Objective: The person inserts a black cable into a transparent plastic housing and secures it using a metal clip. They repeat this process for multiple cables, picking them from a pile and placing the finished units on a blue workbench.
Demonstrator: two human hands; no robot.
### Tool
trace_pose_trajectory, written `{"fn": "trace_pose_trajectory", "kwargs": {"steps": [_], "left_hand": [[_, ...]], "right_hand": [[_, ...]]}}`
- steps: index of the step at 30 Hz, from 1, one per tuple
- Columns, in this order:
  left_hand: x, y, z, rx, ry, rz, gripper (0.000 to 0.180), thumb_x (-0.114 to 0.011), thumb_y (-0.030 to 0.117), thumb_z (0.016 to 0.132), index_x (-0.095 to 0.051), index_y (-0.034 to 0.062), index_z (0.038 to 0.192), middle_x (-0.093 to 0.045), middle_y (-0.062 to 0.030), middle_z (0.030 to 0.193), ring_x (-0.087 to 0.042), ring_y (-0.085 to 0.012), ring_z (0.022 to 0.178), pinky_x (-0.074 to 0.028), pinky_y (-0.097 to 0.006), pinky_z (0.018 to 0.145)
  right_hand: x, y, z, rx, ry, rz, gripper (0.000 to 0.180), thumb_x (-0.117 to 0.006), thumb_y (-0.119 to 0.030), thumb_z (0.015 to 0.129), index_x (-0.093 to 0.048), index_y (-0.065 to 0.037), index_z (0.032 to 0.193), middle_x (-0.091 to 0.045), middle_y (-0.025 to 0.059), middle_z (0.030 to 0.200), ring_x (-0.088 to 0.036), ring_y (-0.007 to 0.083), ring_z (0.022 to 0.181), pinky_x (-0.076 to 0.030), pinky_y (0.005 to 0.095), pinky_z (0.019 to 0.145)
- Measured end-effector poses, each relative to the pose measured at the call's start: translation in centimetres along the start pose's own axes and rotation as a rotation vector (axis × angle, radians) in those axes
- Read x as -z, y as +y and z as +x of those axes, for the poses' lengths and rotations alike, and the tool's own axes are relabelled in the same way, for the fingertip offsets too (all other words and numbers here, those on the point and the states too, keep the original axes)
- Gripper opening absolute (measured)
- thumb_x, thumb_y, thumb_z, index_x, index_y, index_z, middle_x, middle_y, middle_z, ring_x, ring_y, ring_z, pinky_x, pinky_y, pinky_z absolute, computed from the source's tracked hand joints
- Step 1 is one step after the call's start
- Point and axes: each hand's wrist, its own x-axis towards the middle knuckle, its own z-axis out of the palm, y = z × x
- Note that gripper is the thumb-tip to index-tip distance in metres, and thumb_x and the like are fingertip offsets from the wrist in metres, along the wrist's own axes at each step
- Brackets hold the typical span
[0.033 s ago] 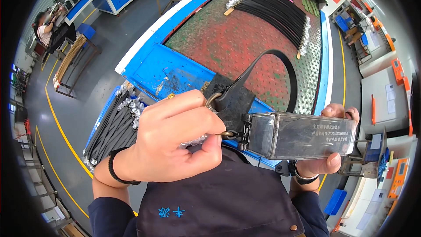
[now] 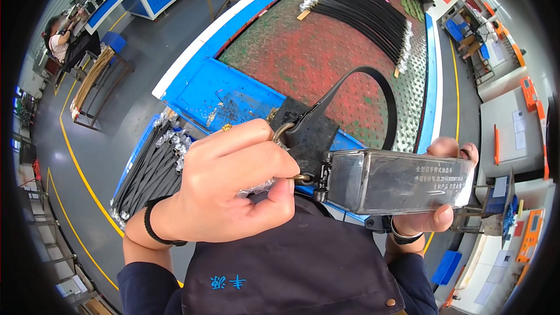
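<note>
My left hand [image 2: 239,181] is closed, thumb against forefinger, on the end of a black strap [image 2: 386,96], where brass-coloured metal rings [image 2: 284,134] show. From there the strap curves up in a loop and comes down behind a clear-walled edge-paint box [image 2: 396,184] with dark contents. My right hand [image 2: 430,220] grips this box from its right end, fingertips over the top edge and thumb at the lower edge. The box's narrow metal-fitted left end meets the rings by my left hand. Whether the box touches the strap there, I cannot tell.
Ahead lies a conveyor table [image 2: 280,76] with a blue frame and a row of black straps [image 2: 364,20] with plastic-wrapped ends. A blue tray of wrapped straps [image 2: 154,166] stands at my left. Far left, a person [image 2: 61,38] sits beside a wooden rack [image 2: 93,84].
The edge-paint box has shifted very slightly left and tilted a little in my right hand. My left hand and the strap look unmoved.
</note>
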Motion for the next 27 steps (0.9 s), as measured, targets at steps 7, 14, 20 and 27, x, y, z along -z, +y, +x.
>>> {"fn": "trace_pose_trajectory", "kwargs": {"steps": [7,14,20,27], "left_hand": [[0.0,-0.4,0.0,-0.048,0.085,-0.01,0.02,-0.061,-0.006,0.05,-0.06,0.004,0.068,-0.044,-0.0046,0.058,-0.041,-0.0177,0.046,-0.03,-0.027,0.04],[0.6,-0.3,0.1,-0.181,-0.026,0.103,0.025,-0.059,-0.001,0.051,-0.062,0.0058,0.075,-0.05,-0.0056,0.062,-0.045,-0.0173,0.051,-0.034,-0.027,0.045],[0.2,-0.5,0.2,-0.274,-0.01,0.12,0.028,-0.06,-0.001,0.05,-0.062,0.0079,0.076,-0.048,-0.0049,0.062,-0.044,-0.0191,0.049,-0.034,-0.029,0.045],[-0.1,-1.1,0.1,-0.33,0.099,0.092,0.027,-0.062,0.0,0.044,-0.062,0.0055,0.071,-0.049,-0.0043,0.06,-0.042,-0.0151,0.044,-0.03,-0.026,0.039]], "right_hand": [[0.7,-0.2,0.0,-0.057,0.095,0.047,0.085,-0.07,-0.054,0.055,-0.035,-0.011,0.119,-0.049,0.0127,0.098,-0.049,0.0179,0.085,-0.047,0.03,0.071],[-0.2,-0.7,0.8,-0.221,0.142,0.135,0.086,-0.07,-0.051,0.051,-0.037,-0.008,0.119,-0.052,0.0148,0.096,-0.052,0.021,0.084,-0.047,0.0319,0.071],[-0.3,-0.4,0.9,-0.232,0.01,0.183,0.087,-0.073,-0.047,0.049,-0.037,-0.009,0.119,-0.053,0.0169,0.095,-0.054,0.0225,0.082,-0.048,0.0324,0.071],[0.1,0.0,0.9,-0.19,0.059,0.142,0.083,-0.069,-0.049,0.054,-0.036,-0.006,0.117,-0.052,0.0152,0.094,-0.053,0.0198,0.08,-0.047,0.0287,0.067]]}}
